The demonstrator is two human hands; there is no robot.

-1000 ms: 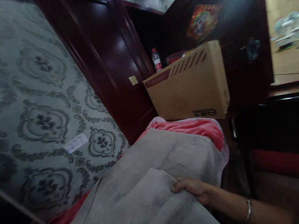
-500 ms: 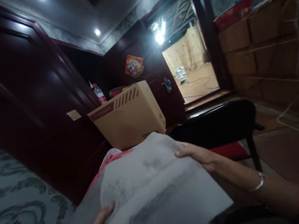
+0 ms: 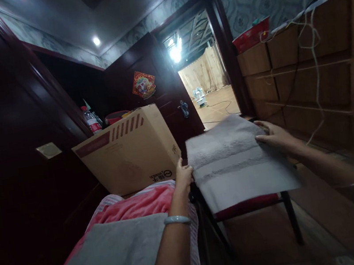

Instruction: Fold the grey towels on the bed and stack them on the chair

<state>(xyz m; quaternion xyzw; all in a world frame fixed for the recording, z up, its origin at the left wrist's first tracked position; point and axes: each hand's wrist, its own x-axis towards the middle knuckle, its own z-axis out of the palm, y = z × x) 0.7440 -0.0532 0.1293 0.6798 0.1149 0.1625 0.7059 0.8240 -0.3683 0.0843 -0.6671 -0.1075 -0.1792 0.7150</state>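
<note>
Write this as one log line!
left hand: holds left edge of gray towel; right hand: holds its right edge; red-seated chair: partly hidden behind towel

Here we are at the wearer's head, one camera looking forward and angled down, wide across the room! Both forearms push in from the lower edge, so the left hand (image 3: 184, 175), right hand (image 3: 276, 137) and grey cloth (image 3: 229, 155) sit close to the lens. Farther off stands the cardboard box (image 3: 127, 158), and the view carries on past it, through the doorway's frame (image 3: 230, 48), into the bright space beyond!
</note>
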